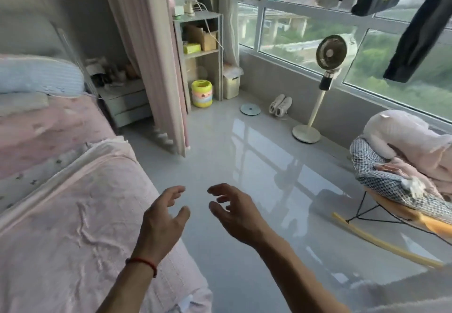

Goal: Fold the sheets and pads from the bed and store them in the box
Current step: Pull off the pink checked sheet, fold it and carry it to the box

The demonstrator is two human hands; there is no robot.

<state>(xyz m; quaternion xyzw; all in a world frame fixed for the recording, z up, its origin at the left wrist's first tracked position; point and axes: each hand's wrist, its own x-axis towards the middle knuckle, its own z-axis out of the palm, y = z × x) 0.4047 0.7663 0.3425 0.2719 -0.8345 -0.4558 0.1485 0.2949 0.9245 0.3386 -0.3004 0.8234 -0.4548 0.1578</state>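
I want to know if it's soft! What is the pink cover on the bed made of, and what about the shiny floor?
The pink cover looks like soft woven cloth, maybe cotton: matte, with raised wrinkles and stitched lines. The floor looks like hard polished tile or stone: glossy, mirroring the window. Neither can be told for sure.

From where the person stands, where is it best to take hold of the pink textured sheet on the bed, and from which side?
Probably at the pink textured sheet's near corner, where it drapes over the bed's edge. Both open hands, left hand and right hand, hover over the floor beside it, so come from the floor side.
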